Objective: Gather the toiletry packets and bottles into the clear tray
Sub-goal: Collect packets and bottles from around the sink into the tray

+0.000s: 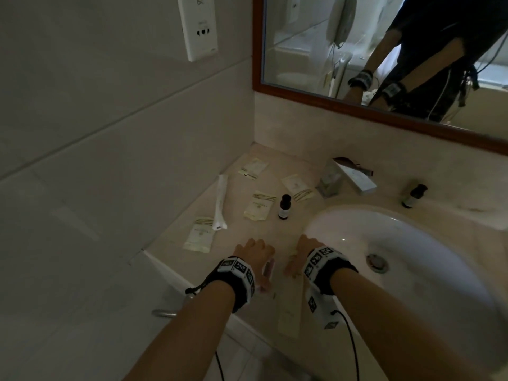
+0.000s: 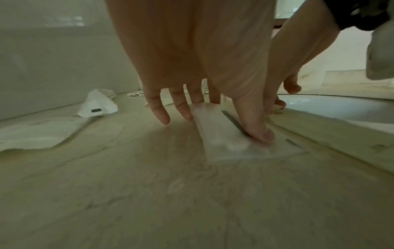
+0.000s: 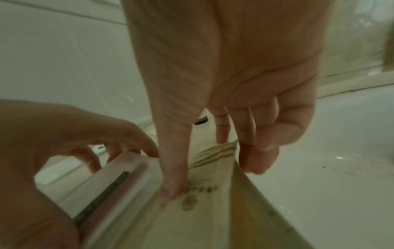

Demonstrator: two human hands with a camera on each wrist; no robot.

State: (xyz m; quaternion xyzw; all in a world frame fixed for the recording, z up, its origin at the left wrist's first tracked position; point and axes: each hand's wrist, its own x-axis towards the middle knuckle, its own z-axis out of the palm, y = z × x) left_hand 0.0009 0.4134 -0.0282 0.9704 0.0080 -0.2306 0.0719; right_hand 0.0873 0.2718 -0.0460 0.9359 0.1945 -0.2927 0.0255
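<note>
Left hand [image 1: 254,253] down on the counter [image 1: 275,229] near its front edge, thumb and fingers closed narrowly on a long white packet [image 2: 221,133] lying flat under the palm. Right hand [image 1: 301,257] just beside it, by the sink [image 1: 412,243] rim, thumb and fingers pinching a cream packet [image 3: 204,193] with striped end. Farther back, well apart from both grips: 4 cream sachets [image 1: 259,206], 1 small dark bottle [image 1: 284,207]. Clear tray not made out.
</note>
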